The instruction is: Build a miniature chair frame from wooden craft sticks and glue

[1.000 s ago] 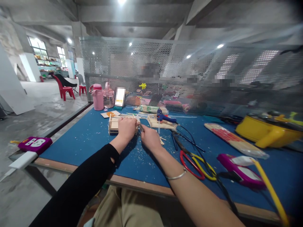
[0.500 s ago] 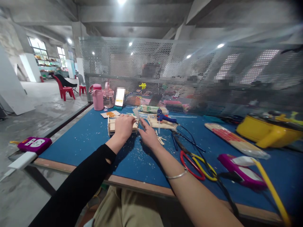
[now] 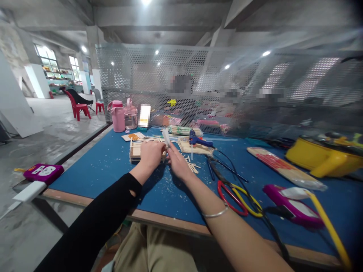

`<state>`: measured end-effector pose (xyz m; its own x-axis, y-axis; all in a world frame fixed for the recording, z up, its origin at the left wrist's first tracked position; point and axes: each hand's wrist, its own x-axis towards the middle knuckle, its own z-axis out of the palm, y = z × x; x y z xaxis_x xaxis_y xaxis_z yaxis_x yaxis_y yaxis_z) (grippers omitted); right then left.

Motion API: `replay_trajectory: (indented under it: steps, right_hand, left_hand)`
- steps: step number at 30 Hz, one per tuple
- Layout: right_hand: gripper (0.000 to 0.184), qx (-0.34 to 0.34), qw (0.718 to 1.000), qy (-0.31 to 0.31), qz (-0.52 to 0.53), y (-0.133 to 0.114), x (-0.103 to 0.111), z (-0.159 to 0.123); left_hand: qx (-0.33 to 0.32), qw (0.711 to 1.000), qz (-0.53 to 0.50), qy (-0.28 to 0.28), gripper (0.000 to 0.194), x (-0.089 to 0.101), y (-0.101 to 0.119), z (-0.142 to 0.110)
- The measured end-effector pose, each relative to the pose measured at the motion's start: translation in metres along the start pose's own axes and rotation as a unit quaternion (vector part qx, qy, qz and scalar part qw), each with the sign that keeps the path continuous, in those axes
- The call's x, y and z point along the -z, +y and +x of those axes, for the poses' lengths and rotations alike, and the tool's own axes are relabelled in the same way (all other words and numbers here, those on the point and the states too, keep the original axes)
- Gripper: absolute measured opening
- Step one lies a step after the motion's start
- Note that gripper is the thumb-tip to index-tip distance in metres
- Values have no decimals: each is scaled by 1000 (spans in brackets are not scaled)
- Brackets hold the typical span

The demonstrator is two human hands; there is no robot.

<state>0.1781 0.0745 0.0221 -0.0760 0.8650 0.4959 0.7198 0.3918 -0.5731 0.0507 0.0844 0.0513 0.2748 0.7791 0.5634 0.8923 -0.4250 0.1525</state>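
Note:
A small box-like model built of wooden sticks (image 3: 135,151) sits on the blue tabletop. My left hand (image 3: 153,154) is closed over its right part, with the fingertips curled at its end and partly hidden. Close beside it, my right hand (image 3: 178,163) is closed on a pale, flat, whitish strip (image 3: 166,136) that points up and away. The fingers of both hands nearly meet. Short cut wooden sticks (image 3: 193,165) lie to the right of my right hand. Behind them is a second flat stick-built piece (image 3: 195,147), with a blue glue gun (image 3: 198,140) over it.
Red-and-yellow-handled pliers (image 3: 239,198), a purple power strip (image 3: 293,207) with cables, and a packet of sticks (image 3: 283,168) lie to the right. A yellow bag (image 3: 317,156) is beyond. Pink bottles (image 3: 118,119) and a phone (image 3: 144,115) stand at the back left, before a perforated metal screen (image 3: 127,75).
The pale strip has turned a little more upright, and my right fingers have closed in nearer my left fingertips. The whole view has shifted slightly; the model stays in place.

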Motion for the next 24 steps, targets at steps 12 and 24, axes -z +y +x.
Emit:
replay_trajectory:
  steps: [12,24]
  right_hand:
    - [55,15,999,-1,-43,10,-6,2]
    - [51,9,1000,-1,-28,-5,-2,-1]
  left_hand:
    - [14,1000,-8,8,23,-3,2,0]
    - [22,1000,-14,12,22,-6,1,1]
